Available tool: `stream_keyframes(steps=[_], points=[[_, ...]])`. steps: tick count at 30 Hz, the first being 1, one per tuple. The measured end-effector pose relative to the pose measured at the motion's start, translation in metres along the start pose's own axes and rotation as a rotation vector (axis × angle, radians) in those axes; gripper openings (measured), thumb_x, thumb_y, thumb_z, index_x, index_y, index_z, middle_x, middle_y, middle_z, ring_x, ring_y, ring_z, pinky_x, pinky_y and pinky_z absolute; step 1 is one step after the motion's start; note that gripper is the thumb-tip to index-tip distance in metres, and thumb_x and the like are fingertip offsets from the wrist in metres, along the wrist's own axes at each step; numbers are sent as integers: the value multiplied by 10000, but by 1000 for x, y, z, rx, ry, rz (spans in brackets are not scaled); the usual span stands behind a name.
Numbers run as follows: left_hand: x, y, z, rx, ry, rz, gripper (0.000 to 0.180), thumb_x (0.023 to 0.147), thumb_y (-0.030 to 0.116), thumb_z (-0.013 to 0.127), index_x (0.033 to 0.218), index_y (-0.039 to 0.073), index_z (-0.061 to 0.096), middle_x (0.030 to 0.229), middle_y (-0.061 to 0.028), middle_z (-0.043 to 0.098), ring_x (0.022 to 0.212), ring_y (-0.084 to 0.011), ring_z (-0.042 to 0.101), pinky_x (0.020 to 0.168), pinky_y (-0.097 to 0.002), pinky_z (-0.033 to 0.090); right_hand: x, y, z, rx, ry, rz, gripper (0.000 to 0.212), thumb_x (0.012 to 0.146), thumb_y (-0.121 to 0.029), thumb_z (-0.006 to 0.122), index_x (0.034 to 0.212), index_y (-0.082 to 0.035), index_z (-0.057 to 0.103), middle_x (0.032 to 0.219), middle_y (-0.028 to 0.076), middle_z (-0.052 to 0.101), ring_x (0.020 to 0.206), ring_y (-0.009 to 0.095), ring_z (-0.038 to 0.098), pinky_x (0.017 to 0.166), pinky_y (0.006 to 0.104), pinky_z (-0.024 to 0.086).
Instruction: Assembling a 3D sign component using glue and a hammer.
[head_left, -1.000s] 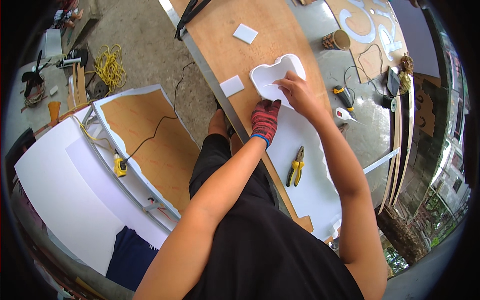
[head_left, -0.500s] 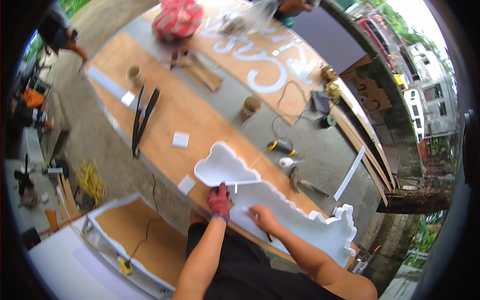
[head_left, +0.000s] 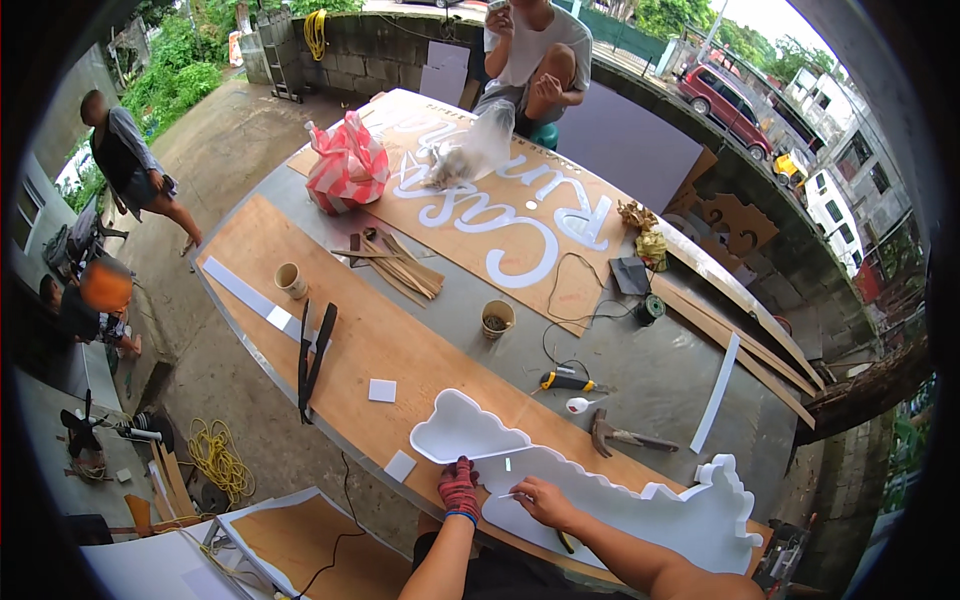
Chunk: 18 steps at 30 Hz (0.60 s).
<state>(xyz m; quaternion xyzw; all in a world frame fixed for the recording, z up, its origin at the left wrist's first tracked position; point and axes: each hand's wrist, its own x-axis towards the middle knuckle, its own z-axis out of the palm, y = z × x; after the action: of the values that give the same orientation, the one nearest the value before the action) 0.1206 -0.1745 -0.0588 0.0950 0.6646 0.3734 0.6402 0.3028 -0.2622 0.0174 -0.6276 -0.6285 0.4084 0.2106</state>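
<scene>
A long white cut-out panel (head_left: 620, 500) with a raised, wavy rim lies along the near side of the table. My left hand (head_left: 460, 490), in a red work glove, is closed at the near end of a thin white strip (head_left: 495, 454) that crosses the panel. Just right of it, my bare right hand (head_left: 541, 500) hovers low over the panel, thumb and fingers pinched on a small, thin white piece (head_left: 508, 495). Beneath my right forearm, a tool with a dark and yellow handle (head_left: 565, 542) lies partly hidden.
Beyond the panel lie a hammer (head_left: 630, 436), a small white bottle (head_left: 579, 405) and a yellow-black tool (head_left: 567, 380). Two cups, wood strips (head_left: 400, 268), black straps (head_left: 315, 360) and a striped bag (head_left: 346, 165) sit farther off. A person (head_left: 535, 60) sits across the table.
My view has tilted up, so the table appears lower and the seated person shows. Both hands stay at the white panel; the right remains pinched close to the left.
</scene>
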Motion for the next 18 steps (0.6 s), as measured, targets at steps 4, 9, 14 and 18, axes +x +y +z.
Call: stream_keyframes(steps=[4, 9, 14, 18], points=[[-5, 4, 2, -32, -4, -3, 257, 1055, 280, 706, 1186, 60, 681, 996, -21, 714, 763, -141, 631, 682, -289, 521, 27, -30, -31, 60, 122, -130, 154, 938, -35, 699, 1082, -81, 730, 993, 152, 674, 949, 392, 678, 814, 473, 559], [0, 2, 1, -10, -18, 5, 263, 1058, 274, 701, 1195, 51, 683, 1011, -33, 724, 748, -144, 638, 667, -294, 521, 81, -44, -56, -16, 162, -253, 204, 896, 18, 715, 1064, -99, 726, 1049, 119, 706, 981, 353, 689, 854, 447, 553], [1, 4, 2, 15, -22, 17, 285, 1057, 277, 701, 1215, 42, 683, 1015, -44, 728, 731, -149, 643, 654, -299, 518, 124, -58, -64, -28, 167, -309, 187, 904, 15, 709, 1060, -85, 732, 1050, 128, 714, 981, 361, 688, 838, 459, 556], [1, 3, 3, -5, -43, 11, 309, 1057, 304, 701, 1222, 44, 678, 1025, -49, 726, 756, -152, 653, 653, -291, 514, 134, -63, -54, -1, 171, -331, 162, 909, 8, 712, 1046, -73, 741, 1049, 138, 710, 973, 367, 690, 815, 467, 561]])
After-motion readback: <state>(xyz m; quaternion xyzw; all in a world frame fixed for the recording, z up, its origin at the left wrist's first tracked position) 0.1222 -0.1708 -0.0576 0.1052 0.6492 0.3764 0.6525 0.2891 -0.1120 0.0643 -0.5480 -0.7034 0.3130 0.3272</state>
